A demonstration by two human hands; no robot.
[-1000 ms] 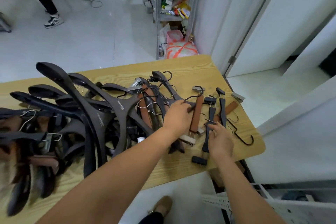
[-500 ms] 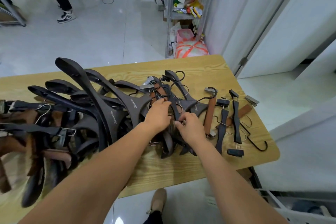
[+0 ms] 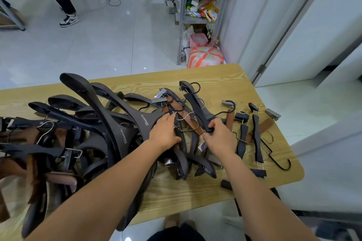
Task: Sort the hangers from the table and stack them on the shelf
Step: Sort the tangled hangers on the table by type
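Both hands have left the sorted row of slim black and brown clip hangers (image 3: 256, 139) on the right of the light wooden counter (image 3: 225, 78) and moved left into the tangled heap of dark broad-shouldered hangers (image 3: 117, 133). The right hand (image 3: 219, 137) now curls its fingers (image 3: 212, 123) around the near end of a slim black clip hanger (image 3: 196, 107) that lies across the heap's right edge. The left hand (image 3: 163, 133) lies on the tangle with fingers stretched out, apparently holding it down. Another hanger looks about to be pulled free. The grey metal shelf (image 3: 182, 15) stands far off, and nothing from the counter is stacked there yet.
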